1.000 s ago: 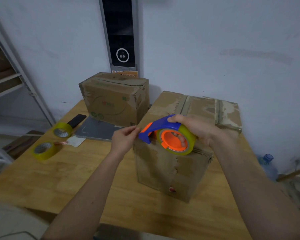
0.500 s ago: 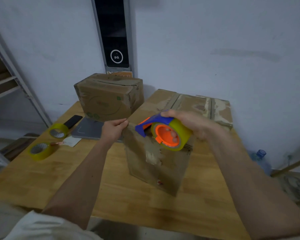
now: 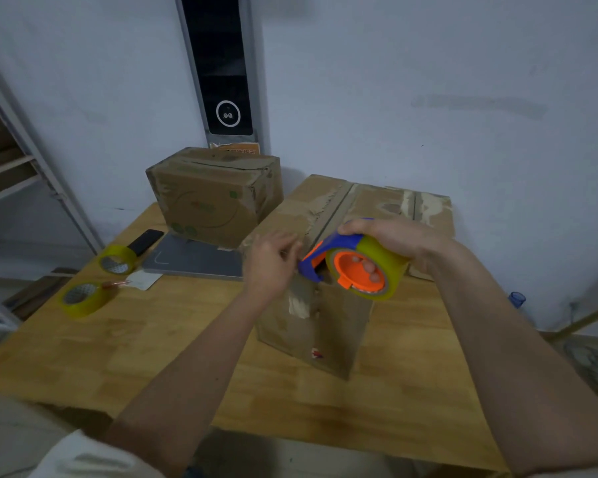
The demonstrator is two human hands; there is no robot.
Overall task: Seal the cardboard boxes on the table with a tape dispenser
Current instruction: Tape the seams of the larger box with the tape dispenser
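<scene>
A large worn cardboard box (image 3: 328, 326) stands mid-table, its top flaps closed with a seam running back. My right hand (image 3: 397, 238) grips a blue and orange tape dispenser (image 3: 359, 267) loaded with a yellowish roll, held over the box's near top edge, fingers through the orange core. My left hand (image 3: 270, 267) is at the dispenser's blue nose, fingertips curled together as if pinching the tape end; the clear tape itself cannot be made out. A smaller cardboard box (image 3: 208, 205) sits behind on the left.
On the wooden table (image 3: 146, 343), two loose tape rolls (image 3: 116, 259) (image 3: 84, 300) lie at the left beside a black phone (image 3: 146, 241) and a grey flat pad (image 3: 194, 260). A metal shelf (image 3: 15, 167) stands left; a water bottle (image 3: 516, 300) sits off the right edge.
My left hand has left the box's corner and moved right to the dispenser's blue nose. The dispenser has stayed over the box's near top edge.
</scene>
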